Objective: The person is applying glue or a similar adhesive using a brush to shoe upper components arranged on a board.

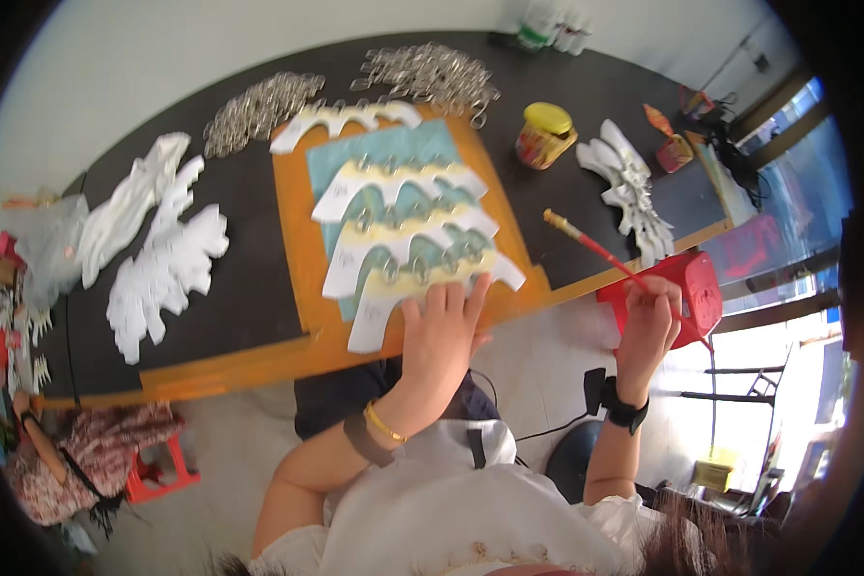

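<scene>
My left hand point(434, 336) lies with its fingers stretched out on the near edge of a white scalloped card strip point(369, 326). A yellowish band runs along this strip, with several metal rings set on it. Behind it, two similar strips point(340, 276) lie in rows over a blue-green sheet point(328, 158), rings along their bands too. Another white strip point(293, 134) rests past the sheet's far edge. Off to the right, my right hand point(649, 312) is closed around a thin red brush point(600, 252). Its tip points up and left, apart from the strips.
Two heaps of metal rings point(264, 110) lie at the back. White cut pieces point(168, 274) are piled left, and more point(629, 192) right. A yellow-lidded jar point(545, 134) stands back right. A red stool point(696, 293) is beyond the table edge; a person's arm point(43, 442) shows far left.
</scene>
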`<state>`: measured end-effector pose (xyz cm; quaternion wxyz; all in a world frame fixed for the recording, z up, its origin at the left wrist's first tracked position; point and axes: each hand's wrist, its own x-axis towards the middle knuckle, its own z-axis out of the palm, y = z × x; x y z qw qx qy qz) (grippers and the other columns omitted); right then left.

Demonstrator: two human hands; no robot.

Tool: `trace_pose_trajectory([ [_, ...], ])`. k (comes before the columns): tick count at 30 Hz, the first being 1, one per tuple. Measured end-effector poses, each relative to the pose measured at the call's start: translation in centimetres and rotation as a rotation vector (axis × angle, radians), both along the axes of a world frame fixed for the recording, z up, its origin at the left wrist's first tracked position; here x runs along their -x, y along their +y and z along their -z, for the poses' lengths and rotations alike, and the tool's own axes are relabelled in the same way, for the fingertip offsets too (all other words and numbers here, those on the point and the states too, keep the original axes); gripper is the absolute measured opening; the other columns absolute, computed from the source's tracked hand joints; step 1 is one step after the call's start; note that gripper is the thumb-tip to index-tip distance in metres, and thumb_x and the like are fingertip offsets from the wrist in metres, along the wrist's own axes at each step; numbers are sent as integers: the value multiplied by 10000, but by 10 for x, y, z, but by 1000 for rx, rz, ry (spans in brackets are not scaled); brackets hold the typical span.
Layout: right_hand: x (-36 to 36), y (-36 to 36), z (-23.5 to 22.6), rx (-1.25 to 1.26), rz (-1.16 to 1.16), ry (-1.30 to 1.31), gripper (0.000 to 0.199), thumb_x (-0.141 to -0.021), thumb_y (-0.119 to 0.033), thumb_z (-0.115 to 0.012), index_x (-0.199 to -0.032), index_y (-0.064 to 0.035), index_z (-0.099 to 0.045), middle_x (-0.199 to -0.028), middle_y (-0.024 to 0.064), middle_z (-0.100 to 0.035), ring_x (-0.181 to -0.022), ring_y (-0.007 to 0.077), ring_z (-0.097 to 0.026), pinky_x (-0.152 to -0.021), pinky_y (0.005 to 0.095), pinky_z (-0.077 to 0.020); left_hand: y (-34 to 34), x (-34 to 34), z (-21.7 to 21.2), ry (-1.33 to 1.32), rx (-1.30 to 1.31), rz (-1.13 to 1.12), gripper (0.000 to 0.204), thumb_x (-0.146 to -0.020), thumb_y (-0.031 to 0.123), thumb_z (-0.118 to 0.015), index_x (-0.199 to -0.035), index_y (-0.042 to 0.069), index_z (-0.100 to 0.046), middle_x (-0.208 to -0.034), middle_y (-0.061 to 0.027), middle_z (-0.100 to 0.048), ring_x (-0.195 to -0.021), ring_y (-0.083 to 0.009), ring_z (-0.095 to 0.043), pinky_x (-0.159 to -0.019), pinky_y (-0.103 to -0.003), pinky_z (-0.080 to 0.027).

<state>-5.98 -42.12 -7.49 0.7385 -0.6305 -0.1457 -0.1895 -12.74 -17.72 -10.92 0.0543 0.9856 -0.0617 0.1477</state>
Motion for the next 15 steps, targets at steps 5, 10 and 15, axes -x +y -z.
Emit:
trace_pose_trajectory([
  [5,-64,-3,-35,148,229,-75,173,-967,-125,-437,-976,0,-556,-842,58,-586,-787,115,-540,-742,249,-430,6,15,-6,4,7,98,776,-680,361,-750,-1355,129,-445,-937,-65,-457,-878,-222,-443,-741,-351,-362],
  [10,-120,1,-44,265,109,-117,195,-973,-129,-445,-957,28,-558,-793,39,-585,-738,87,-549,-691,219,-448,8,16,-13,16,6,118,756,-695,337,-748,-1349,113,-444,-984,-88,-458,-881,-233,-449,-785,-353,-380],
  [15,-139,4,-46,259,131,-61,197,-964,-127,-476,-922,32,-585,-789,47,-605,-701,87,-561,-671,221,-468,17,31,-14,27,91,157,736,-705,277,-752,-1347,106,-435,-1079,-116,-480,-972,-274,-473,-817,-379,-411],
])
